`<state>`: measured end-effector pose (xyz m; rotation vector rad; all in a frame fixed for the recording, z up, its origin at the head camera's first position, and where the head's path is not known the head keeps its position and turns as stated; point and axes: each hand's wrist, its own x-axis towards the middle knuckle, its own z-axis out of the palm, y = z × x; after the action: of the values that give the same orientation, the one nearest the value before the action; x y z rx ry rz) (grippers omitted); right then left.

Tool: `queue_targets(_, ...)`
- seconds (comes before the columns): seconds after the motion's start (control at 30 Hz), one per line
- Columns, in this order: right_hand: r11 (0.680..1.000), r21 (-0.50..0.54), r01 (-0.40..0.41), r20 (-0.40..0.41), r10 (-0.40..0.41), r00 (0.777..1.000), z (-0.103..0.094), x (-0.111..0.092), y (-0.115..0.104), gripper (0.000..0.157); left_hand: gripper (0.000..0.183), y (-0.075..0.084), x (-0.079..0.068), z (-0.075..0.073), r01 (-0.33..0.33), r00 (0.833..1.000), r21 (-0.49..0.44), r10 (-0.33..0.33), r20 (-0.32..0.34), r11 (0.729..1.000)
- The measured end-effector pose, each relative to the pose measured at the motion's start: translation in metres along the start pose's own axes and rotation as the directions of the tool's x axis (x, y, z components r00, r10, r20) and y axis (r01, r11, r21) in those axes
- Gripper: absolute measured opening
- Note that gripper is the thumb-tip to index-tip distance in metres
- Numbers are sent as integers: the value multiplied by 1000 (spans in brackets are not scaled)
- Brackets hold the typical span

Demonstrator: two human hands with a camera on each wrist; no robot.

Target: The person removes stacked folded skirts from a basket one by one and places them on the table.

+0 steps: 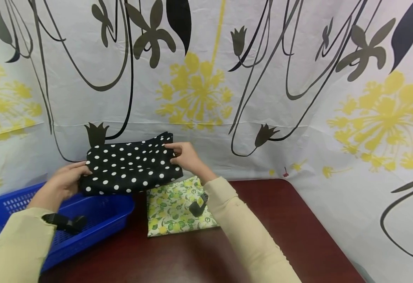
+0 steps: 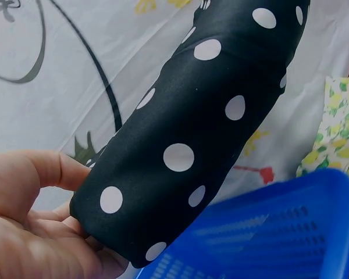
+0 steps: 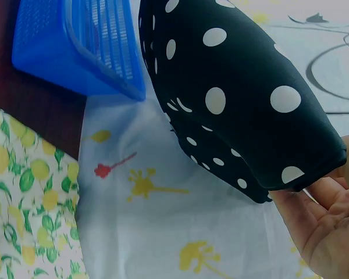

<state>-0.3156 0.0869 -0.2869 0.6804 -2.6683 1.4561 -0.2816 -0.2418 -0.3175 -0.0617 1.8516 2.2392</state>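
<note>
A folded black cloth with white polka dots [image 1: 128, 165] is held up in the air between both hands. My left hand [image 1: 63, 182] grips its left edge, thumb on one face and fingers beneath, as the left wrist view also shows with the cloth [image 2: 163, 139] sloping up from the hand [image 2: 35, 215]. At the cloth's right end, my right hand [image 1: 188, 158] pinches the edge. In the right wrist view the folded layers [image 3: 232, 104] gape a little near the right hand [image 3: 326, 215]. Below the cloth, a folded lemon-print cloth [image 1: 174, 208] lies flat on the table.
A blue plastic basket [image 1: 96, 232] with slotted walls stands at the left, partly under the left arm and the dotted cloth. The dark red table [image 1: 263, 212] ends at the right. A white curtain-like sheet [image 1: 206, 110] with printed flowers hangs behind.
</note>
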Motion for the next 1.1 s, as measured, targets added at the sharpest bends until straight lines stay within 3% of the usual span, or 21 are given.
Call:
queue_targets(0.33,999,15,-40,-33,41,999,-30,-19,17,52,80,-6,12,41,12,1000,29,-11,-21,1000)
queue_targets(0.57,998,4,-64,-90,64,994,-50,-32,28,50,78,-8,18,70,16,1000,13,-16,5,1000)
queue_targets(0.93,992,90,-89,-123,100,987,-80,-56,53,50,76,-14,29,116,41,999,14,-40,-16,999)
queue_targets(1.1,994,57,-91,-138,98,986,-96,-68,62,50,73,-20,35,138,41,999,-6,-41,-9,999)
